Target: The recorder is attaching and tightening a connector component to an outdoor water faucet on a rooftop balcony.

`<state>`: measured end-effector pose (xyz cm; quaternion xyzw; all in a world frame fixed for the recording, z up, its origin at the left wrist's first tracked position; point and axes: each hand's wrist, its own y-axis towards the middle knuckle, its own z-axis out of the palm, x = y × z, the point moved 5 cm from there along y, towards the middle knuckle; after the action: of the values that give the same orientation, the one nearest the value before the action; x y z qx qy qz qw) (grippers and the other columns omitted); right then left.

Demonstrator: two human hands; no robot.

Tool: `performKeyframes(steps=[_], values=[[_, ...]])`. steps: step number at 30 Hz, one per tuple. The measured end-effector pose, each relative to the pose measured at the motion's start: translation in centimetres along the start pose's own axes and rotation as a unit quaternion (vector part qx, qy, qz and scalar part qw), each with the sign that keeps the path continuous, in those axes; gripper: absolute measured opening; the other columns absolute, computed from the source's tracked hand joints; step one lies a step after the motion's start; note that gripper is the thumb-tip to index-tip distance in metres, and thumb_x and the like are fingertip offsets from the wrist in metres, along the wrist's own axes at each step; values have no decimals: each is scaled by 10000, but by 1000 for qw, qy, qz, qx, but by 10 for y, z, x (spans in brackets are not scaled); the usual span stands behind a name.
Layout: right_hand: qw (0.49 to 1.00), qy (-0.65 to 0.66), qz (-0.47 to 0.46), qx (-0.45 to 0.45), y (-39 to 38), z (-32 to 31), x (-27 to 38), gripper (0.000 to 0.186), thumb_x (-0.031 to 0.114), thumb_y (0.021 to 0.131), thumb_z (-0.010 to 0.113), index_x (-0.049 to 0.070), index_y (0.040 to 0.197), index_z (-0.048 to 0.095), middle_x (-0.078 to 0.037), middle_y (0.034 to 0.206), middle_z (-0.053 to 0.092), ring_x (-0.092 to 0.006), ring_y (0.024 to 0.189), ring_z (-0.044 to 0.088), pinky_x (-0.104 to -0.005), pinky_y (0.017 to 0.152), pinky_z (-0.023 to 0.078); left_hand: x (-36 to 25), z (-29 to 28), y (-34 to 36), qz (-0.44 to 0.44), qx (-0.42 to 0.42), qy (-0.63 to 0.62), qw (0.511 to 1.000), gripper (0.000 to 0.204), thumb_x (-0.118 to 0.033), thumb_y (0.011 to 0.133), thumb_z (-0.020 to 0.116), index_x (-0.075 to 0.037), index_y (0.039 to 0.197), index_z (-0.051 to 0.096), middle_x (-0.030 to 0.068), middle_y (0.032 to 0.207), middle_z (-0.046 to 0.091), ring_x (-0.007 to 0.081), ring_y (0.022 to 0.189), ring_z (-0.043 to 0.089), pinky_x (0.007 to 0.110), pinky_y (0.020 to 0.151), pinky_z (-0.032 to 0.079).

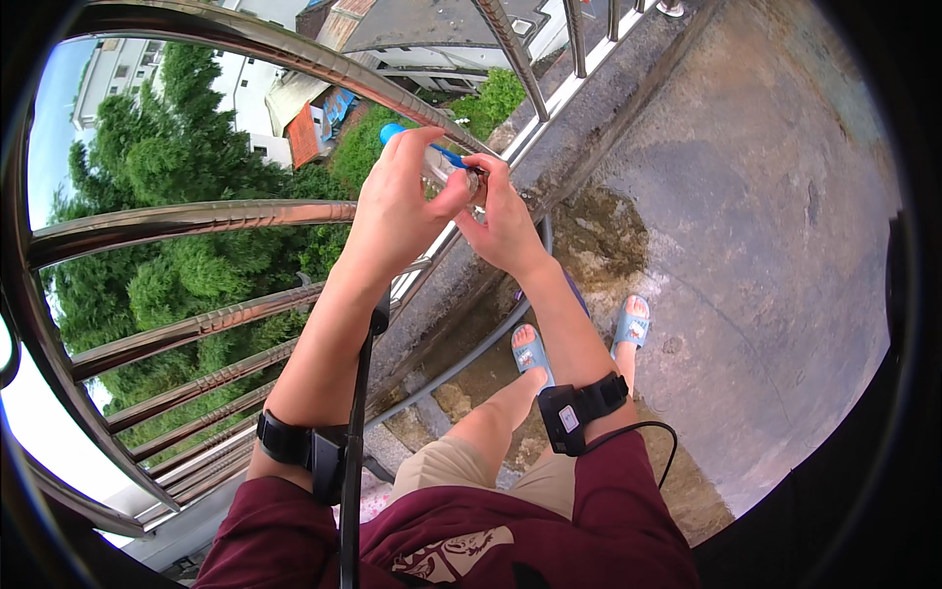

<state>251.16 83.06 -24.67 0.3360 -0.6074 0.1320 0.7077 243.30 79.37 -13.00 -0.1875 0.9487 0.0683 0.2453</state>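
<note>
Over the railing's lower edge, both hands meet at a small clear object with blue parts (437, 169). It may be a small bottle or container, but the fingers cover most of it. One rounded blue end pokes out beyond my left hand (392, 201), whose fingers are wrapped round the clear body. A thin blue strip runs from there toward my right hand (500, 216). The right fingers are closed in a pinch at the object's near end, where something small and brownish shows between the fingertips. Its exact kind cannot be made out.
A shiny metal railing (196, 221) curves along the left, with trees (196, 137) and buildings far below. A low concrete ledge (589, 128) carries it. Grey pipe (461, 363) runs along the ledge's foot. My slippers (631, 326) stand on damp, stained concrete floor (746, 245).
</note>
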Motion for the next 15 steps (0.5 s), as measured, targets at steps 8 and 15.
performKeyframes(steps=[8,15], values=[[999,43,-3,6,-6,-4,-8,468,83,752,676,39,1076,340,-170,930,560,-322,791,591,-388,682,460,1,1,-5,78,32,-30,996,407,-55,746,581,-25,1142,490,86,1019,511,137,678,480,249,620,429],[988,128,54,61,-11,-7,-21,433,92,782,657,55,1085,349,-131,898,558,-235,810,596,-346,719,454,1,4,-6,75,60,-37,995,319,-72,769,562,-17,1076,495,80,980,506,137,722,485,249,643,428]])
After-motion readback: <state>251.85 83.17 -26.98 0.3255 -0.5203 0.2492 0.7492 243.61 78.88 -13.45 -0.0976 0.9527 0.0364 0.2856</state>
